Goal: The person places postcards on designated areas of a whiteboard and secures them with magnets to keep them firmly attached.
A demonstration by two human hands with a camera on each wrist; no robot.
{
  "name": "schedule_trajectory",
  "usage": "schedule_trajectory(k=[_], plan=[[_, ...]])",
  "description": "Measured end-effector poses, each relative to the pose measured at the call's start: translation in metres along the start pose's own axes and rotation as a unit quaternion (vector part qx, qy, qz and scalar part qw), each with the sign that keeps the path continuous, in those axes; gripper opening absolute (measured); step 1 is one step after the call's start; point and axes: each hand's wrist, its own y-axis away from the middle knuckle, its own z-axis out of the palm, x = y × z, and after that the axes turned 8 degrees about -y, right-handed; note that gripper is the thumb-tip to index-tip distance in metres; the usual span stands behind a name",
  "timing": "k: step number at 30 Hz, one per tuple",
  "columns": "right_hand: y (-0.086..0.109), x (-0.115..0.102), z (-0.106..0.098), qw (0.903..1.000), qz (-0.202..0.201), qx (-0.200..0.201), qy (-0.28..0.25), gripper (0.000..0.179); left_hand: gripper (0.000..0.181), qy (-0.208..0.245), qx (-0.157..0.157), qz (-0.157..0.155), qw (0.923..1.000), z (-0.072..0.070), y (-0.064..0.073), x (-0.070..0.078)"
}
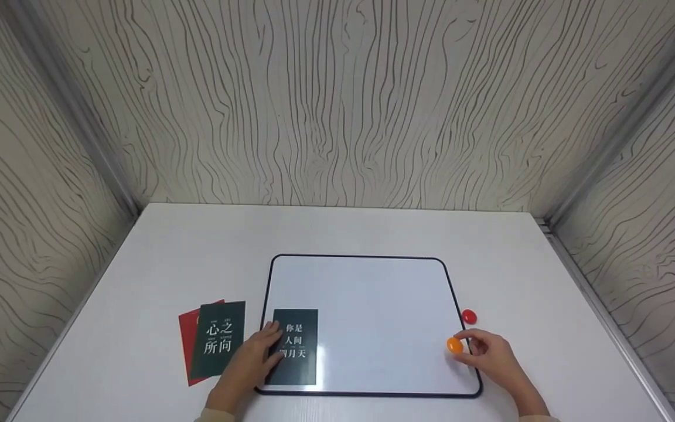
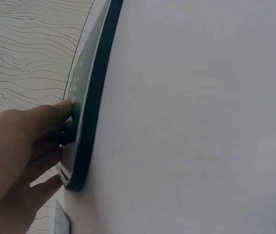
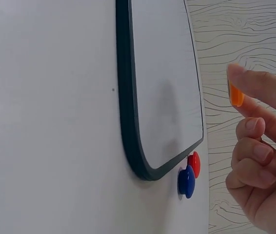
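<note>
A whiteboard (image 1: 372, 328) with a dark rim lies on the table. On its left side sits a dark green card (image 1: 305, 369) printed with white characters. My left hand (image 1: 252, 357) rests over the card's left edge, fingers spread on it; in the left wrist view the left hand (image 2: 26, 151) is at the board's dark rim (image 2: 87, 141). Between thumb and index finger, my right hand (image 1: 493, 354) pinches an orange round magnet (image 1: 454, 345), held above the board's right side. The right wrist view shows that magnet (image 3: 235, 95) edge-on, with the other fingers curled.
Left of the board, another green card (image 1: 217, 366) overlaps a red card (image 1: 188, 337). A red magnet (image 1: 470, 316) lies just off the board's right edge. Beside it in the right wrist view is a blue magnet (image 3: 187, 182). Wood-grain panels (image 1: 337, 117) enclose the table.
</note>
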Motion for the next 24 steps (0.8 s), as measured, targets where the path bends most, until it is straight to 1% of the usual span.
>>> schedule_trajectory(k=[7, 14, 21, 24], plan=[[0.0, -0.007, 0.004, 0.9999, -0.007, -0.005, -0.008, 0.036, 0.049, 0.007, 0.0, -0.001, 1.0, 0.0, 0.0, 0.0], [-0.002, -0.013, 0.009, 0.9987, -0.043, -0.023, -0.017, 0.035, 0.049, -0.005, 0.0, -0.001, 1.0, 0.003, 0.0, -0.002], [-0.005, -0.021, 0.015, 0.9986, -0.048, -0.02, -0.012, 0.034, 0.049, -0.004, 0.002, -0.002, 1.0, 0.002, -0.001, 0.0], [-0.005, -0.025, 0.018, 0.998, -0.057, -0.022, -0.013, 0.033, 0.049, -0.005, 0.002, -0.004, 1.0, 0.001, -0.001, 0.0]])
